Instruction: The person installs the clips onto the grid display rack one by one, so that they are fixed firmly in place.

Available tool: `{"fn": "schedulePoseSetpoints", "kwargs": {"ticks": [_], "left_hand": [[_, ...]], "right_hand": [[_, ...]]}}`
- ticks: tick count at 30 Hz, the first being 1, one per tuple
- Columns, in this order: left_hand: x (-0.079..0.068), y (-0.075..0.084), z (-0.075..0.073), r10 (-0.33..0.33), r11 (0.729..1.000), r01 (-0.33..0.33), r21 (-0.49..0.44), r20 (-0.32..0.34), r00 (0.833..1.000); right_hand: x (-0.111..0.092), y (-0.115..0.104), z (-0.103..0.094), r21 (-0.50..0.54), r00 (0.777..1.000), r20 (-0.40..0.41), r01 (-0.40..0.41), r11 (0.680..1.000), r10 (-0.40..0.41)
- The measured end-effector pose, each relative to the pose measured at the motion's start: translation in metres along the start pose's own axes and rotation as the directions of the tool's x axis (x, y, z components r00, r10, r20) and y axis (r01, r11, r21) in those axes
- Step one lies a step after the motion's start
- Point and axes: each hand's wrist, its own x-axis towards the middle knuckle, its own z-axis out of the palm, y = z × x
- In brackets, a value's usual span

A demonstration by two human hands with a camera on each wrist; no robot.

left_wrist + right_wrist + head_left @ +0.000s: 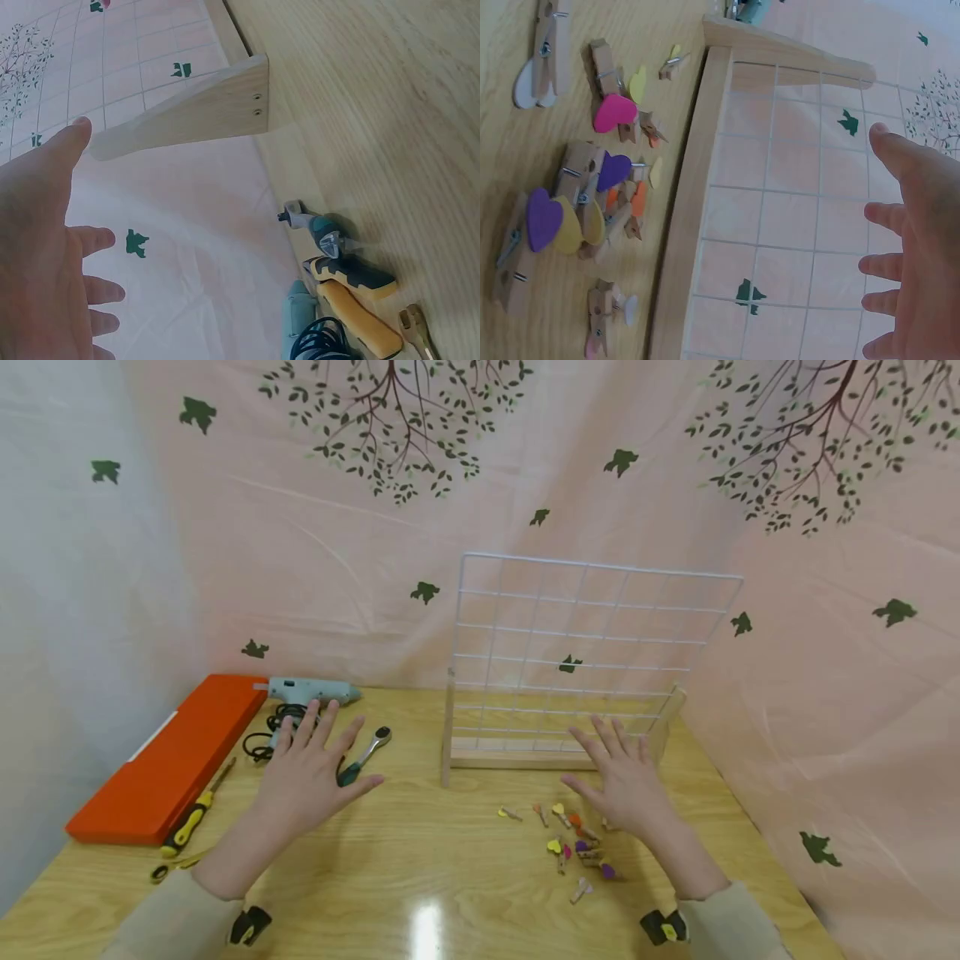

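My left hand (303,777) is held up over the left of the table with its fingers spread, holding nothing. In the head view it overlaps the glue gun's cord, and a ratchet wrench (369,753) with a green handle lies just right of it. Likewise spread and holding nothing, my right hand (628,783) is raised before the white wire grid's wooden stand (517,760). Below and left of that hand lies a loose pile of small wooden clothespins with colored hearts; a purple heart (545,220) and a pink heart (615,113) show plainly in the right wrist view.
At the far left lies a flat orange case (161,764), with a yellow-and-black screwdriver (187,827) along its near side. A light blue glue gun (311,691) rests by the case's back end. Behind the table hangs a pink curtain (337,568) printed with leaves.
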Motion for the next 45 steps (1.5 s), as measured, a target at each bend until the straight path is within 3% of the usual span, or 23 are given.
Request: {"fn": "schedulePoseSetpoints", "kwargs": {"ticks": [10,15,19,24,28,31,34,37,39,42,45], "left_hand": [[0.003,0.022,-0.024,0.050,0.999,-0.049,0.017,-0.069,0.996],[0.007,0.049,-0.039,0.144,0.990,-0.144,0.012,-0.064,0.987],[0.012,0.073,-0.036,0.261,0.963,-0.265,-0.057,-0.068,0.963],[0.017,0.102,-0.018,0.380,0.904,-0.383,-0.193,-0.052,0.923],[0.020,0.121,0.010,0.462,0.843,-0.444,-0.304,-0.013,0.887],[0.020,0.135,0.034,0.518,0.793,-0.473,-0.384,0.016,0.855],[0.022,0.147,0.054,0.574,0.740,-0.493,-0.458,0.048,0.817],[0.026,0.156,0.071,0.617,0.720,-0.515,-0.465,0.089,0.782],[0.031,0.160,0.079,0.633,0.720,-0.525,-0.453,0.119,0.765],[0.039,0.163,0.088,0.649,0.721,-0.539,-0.435,0.151,0.746],[0.047,0.164,0.095,0.661,0.714,-0.550,-0.433,0.157,0.734]], "right_hand": [[0.002,0.021,-0.026,0.079,0.997,-0.078,0.020,0.997,-0.014],[0.005,0.042,-0.047,0.201,0.989,-0.143,-0.006,0.980,0.035],[0.006,0.061,-0.063,0.279,0.977,-0.186,-0.052,0.959,0.108],[0.008,0.086,-0.070,0.392,0.936,-0.289,-0.076,0.917,0.201],[0.012,0.104,-0.061,0.441,0.896,-0.353,-0.095,0.892,0.270],[0.016,0.115,-0.049,0.498,0.883,-0.345,-0.114,0.860,0.317],[0.020,0.124,-0.036,0.608,0.894,-0.282,-0.114,0.786,0.348],[0.023,0.133,-0.023,0.726,0.918,-0.179,-0.119,0.677,0.353],[0.025,0.142,-0.014,0.767,0.936,-0.119,-0.127,0.629,0.333],[0.027,0.155,0.001,0.795,0.961,-0.080,-0.099,0.599,0.266],[0.030,0.163,0.014,0.819,0.973,-0.108,-0.030,0.573,0.205]]}}
